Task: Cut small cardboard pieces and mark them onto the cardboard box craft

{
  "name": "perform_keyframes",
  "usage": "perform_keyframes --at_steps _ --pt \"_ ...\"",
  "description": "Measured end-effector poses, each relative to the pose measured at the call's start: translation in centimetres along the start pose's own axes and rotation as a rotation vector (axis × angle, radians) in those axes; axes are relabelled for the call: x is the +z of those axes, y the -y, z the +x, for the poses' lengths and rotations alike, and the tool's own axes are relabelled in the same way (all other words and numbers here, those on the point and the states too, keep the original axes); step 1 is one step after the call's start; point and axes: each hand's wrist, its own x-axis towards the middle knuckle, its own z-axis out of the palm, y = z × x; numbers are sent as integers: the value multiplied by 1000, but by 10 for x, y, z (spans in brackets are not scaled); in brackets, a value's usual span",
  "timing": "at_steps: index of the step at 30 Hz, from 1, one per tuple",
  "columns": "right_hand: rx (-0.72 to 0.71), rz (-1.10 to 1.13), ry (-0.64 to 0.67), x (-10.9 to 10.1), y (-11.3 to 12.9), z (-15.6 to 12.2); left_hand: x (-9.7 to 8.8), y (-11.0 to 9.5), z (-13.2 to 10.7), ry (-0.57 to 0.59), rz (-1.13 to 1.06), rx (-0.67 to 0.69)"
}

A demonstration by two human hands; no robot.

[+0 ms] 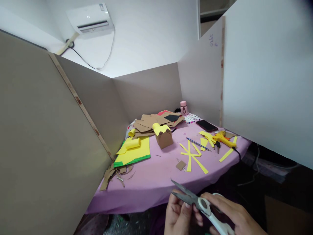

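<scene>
A little brown box (163,138) sits on the counter (151,176) with yellow paper (160,128) poking out. Below the counter's near edge, the right hand (232,213) grips the scissors (193,197), blades apart. The left hand (179,217) curls against the blades; I cannot tell if it grips. Yellow strips (193,158) lie on pink cloth.
</scene>
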Motion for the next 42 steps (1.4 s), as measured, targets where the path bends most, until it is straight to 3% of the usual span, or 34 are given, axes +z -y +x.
perform_keyframes --at_steps 17,25,33,42 --pt "23 -140 28 -2 -4 -4 1 -3 1 -97 9 115" --pt "-10 -123 29 -3 -1 -3 1 -1 2 -130 -25 84" --pt "-54 -143 34 0 -14 -6 2 -5 2 -125 38 76" --pt "-37 -106 0 -2 -9 -6 3 -11 1 -141 119 85"
